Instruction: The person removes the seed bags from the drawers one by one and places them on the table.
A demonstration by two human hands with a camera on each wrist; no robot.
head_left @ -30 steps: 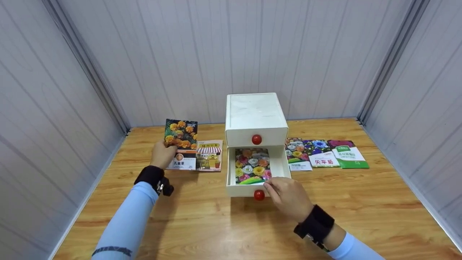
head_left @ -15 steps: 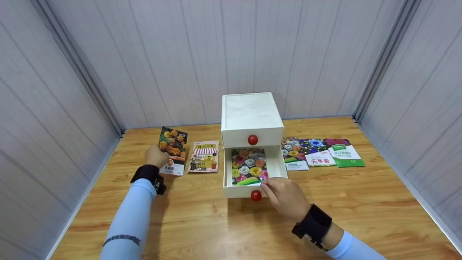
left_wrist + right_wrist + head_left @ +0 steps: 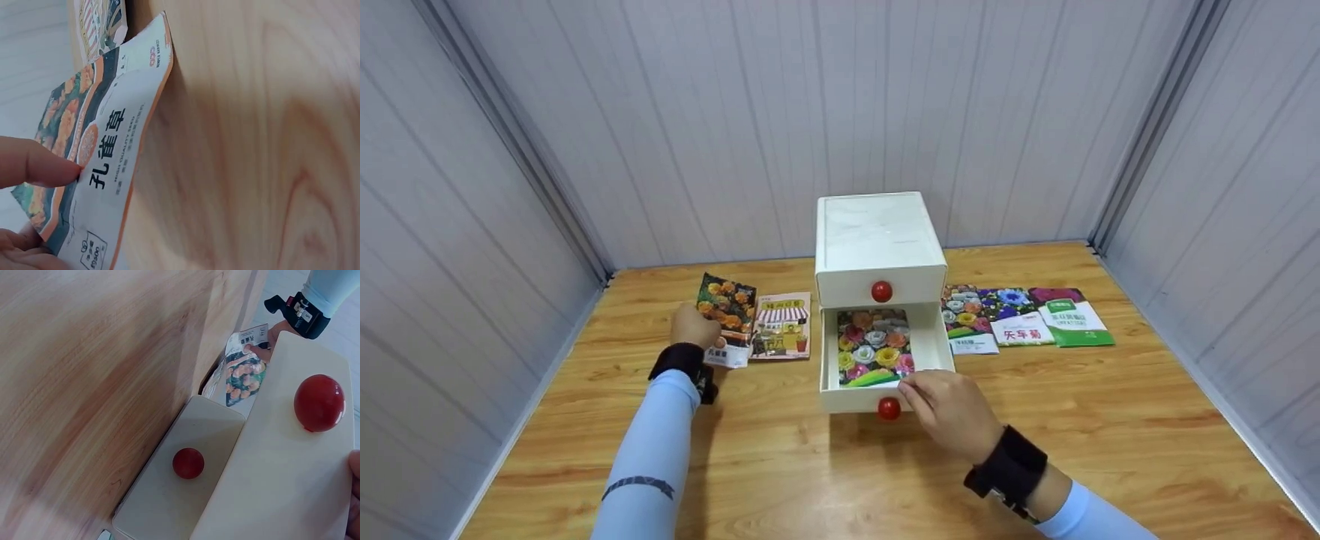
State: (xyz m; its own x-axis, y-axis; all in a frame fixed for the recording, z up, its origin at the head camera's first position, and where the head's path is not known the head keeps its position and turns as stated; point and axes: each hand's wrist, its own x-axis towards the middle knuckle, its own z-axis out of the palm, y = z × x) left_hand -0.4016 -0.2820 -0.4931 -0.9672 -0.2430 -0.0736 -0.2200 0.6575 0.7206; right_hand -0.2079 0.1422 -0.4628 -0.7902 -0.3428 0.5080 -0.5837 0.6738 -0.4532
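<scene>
My left hand (image 3: 695, 327) pinches a seed packet (image 3: 727, 312) with orange marigolds on it, thumb on the printed front. In the left wrist view the packet (image 3: 104, 129) is tilted and slightly bent, its lower edge close over the table. Right beside it lies a pink packet (image 3: 781, 327) with a striped awning picture. My right hand (image 3: 956, 412) grips the front rim of the pulled-out lower drawer (image 3: 847, 400), right of its red knob (image 3: 889, 408). Inside that drawer lies a packet with colourful flowers (image 3: 874, 346).
The white two-drawer box (image 3: 880, 231) stands at the middle back, its upper drawer (image 3: 847, 287) pushed in. To its right lie a mixed-flower packet (image 3: 969, 321), a blue-flower packet (image 3: 1020, 319) and a green-white packet (image 3: 1072, 319). Panelled walls (image 3: 855, 112) enclose the wooden table (image 3: 780, 465).
My left hand has moved the marigold packet off the pink one, first leftward and down, then slightly back right. My right hand keeps its place at the drawer.
</scene>
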